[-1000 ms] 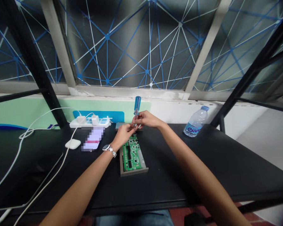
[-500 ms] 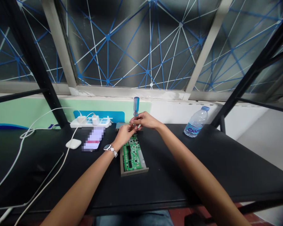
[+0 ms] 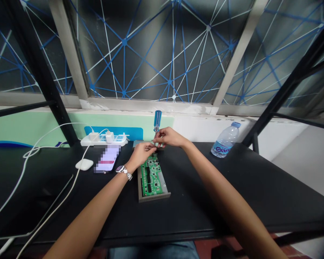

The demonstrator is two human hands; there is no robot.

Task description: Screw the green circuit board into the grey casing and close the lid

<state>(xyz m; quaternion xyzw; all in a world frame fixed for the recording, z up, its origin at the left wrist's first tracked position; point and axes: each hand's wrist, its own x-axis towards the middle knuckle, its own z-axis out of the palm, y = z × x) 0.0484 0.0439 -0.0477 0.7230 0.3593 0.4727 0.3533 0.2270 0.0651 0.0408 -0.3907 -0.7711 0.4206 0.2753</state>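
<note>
A screwdriver (image 3: 157, 120) with a blue and clear handle stands nearly upright over the far end of a green circuit board (image 3: 153, 176). The board lies in a grey metal casing (image 3: 154, 197). My right hand (image 3: 167, 137) pinches the screwdriver's shaft just below the handle. My left hand (image 3: 143, 153), with a silver watch at the wrist, has its fingers pressed together near the screwdriver's lower end. The tip and whatever the left fingers pinch are hidden or too small to make out.
On the left of the black table (image 3: 191, 212) are a phone (image 3: 108, 159), a white case (image 3: 84, 164), a tablet (image 3: 35, 216), white cables and a power strip (image 3: 104, 140). A water bottle (image 3: 225, 140) stands at the back right.
The screwdriver's handle has turned and tilts slightly more to the right. My left hand and wrist have shifted a little to the left.
</note>
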